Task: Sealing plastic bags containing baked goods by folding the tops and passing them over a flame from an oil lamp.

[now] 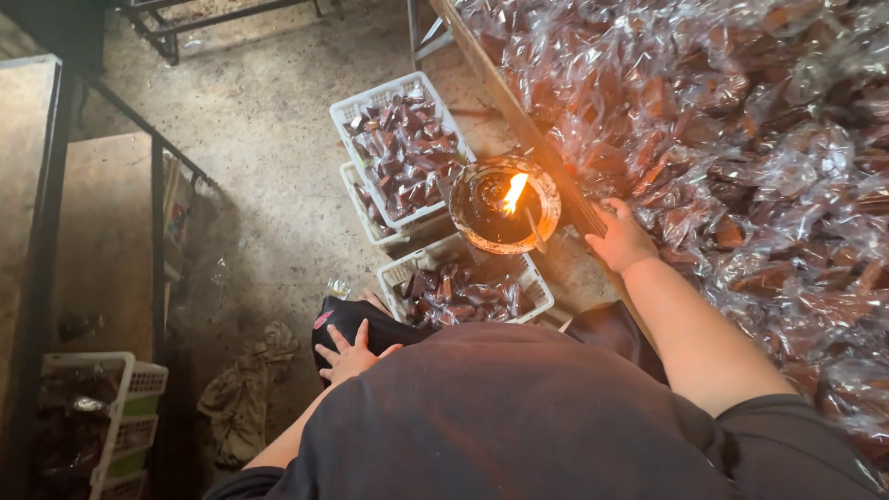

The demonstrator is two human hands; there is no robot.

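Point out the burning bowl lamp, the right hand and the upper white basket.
bowl lamp [505, 206], head view, on its dark inside beside the flame
right hand [622, 241], head view, back of the hand
upper white basket [370, 99], head view, on its far rim

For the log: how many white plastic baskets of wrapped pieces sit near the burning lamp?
3: the top basket left of the lamp, a second basket half-hidden beneath it, and a nearer basket below the lamp. Others may be hidden.

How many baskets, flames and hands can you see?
White baskets: 4, three by the bowl, one at lower left
Flames: 1
Hands: 2, left hand on a dark knee, right hand at the table edge
Total: 7
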